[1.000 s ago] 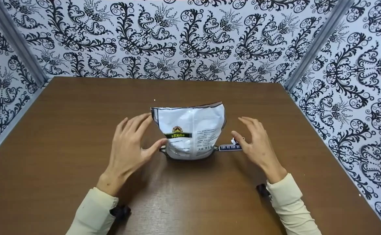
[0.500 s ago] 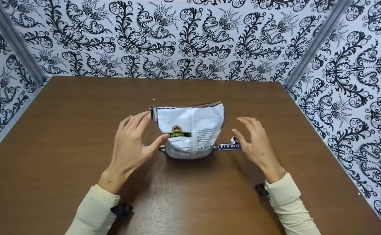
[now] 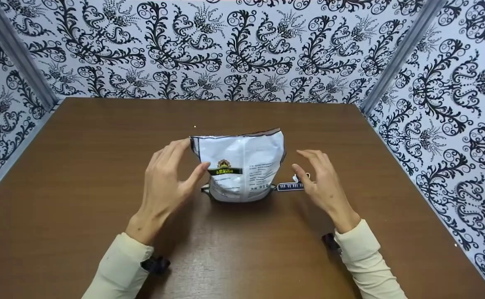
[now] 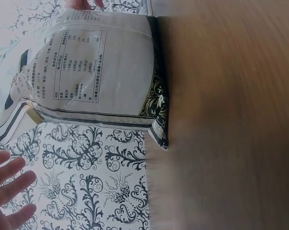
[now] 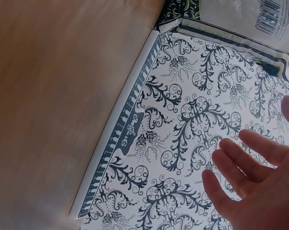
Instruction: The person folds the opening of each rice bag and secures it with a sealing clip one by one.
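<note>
The left hand [image 3: 165,182] is spread wide with relaxed fingers, its thumb tip at the near face of the white bag [image 3: 242,166] and its fingertips by the bag's upper left corner. The bag stands upright on the brown tabletop [image 3: 80,166], between both hands. The right hand [image 3: 323,182] is also open, holding nothing, just right of the bag; a white clip strip [image 3: 291,186] lies at its thumb side, against the bag's base.

A brown wooden table [image 3: 80,166] bears an upright white bag [image 3: 242,166] and a clip strip [image 3: 290,187].
</note>
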`<state>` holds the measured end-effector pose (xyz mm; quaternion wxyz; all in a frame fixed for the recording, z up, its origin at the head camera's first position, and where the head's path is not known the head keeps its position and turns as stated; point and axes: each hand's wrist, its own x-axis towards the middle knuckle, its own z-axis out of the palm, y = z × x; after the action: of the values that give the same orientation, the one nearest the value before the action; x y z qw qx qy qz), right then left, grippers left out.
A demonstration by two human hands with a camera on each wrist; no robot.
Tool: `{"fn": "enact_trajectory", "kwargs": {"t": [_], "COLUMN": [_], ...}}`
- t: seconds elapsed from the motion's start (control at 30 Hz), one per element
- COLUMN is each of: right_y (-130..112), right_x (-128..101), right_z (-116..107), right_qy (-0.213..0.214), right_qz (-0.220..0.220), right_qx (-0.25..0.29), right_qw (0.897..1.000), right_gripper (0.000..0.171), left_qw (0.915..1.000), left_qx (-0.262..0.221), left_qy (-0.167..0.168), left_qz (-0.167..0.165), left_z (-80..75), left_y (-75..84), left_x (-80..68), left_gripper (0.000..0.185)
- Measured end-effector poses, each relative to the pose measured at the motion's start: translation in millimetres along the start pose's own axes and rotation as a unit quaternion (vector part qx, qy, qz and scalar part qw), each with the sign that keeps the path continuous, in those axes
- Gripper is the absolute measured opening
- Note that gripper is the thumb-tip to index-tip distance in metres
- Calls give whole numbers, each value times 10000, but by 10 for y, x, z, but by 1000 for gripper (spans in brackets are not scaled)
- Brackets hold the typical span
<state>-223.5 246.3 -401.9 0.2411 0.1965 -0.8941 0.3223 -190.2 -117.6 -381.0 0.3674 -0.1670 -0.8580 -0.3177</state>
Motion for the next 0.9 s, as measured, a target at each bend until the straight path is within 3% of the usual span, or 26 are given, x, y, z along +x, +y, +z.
{"fn": "enact_trajectory", "kwargs": {"t": [0.7, 0.9], "right_y": [-124, -145], "right_x": [-3, -10], "right_z": [72, 70], "right_qy": [-80, -56], "right_qz": [-499, -618], "right_qx": [89, 128], "right_qw": [9987, 9980], "right_gripper": [37, 35], "left_qw": [9990, 9994], "left_qx": [-411, -346], "left_qy": [11, 37], "left_qz": [-184, -25], "left_z": [-27, -36], "left_y": [96, 131], "left_x": [105, 153], "left_gripper": [65, 65]}}
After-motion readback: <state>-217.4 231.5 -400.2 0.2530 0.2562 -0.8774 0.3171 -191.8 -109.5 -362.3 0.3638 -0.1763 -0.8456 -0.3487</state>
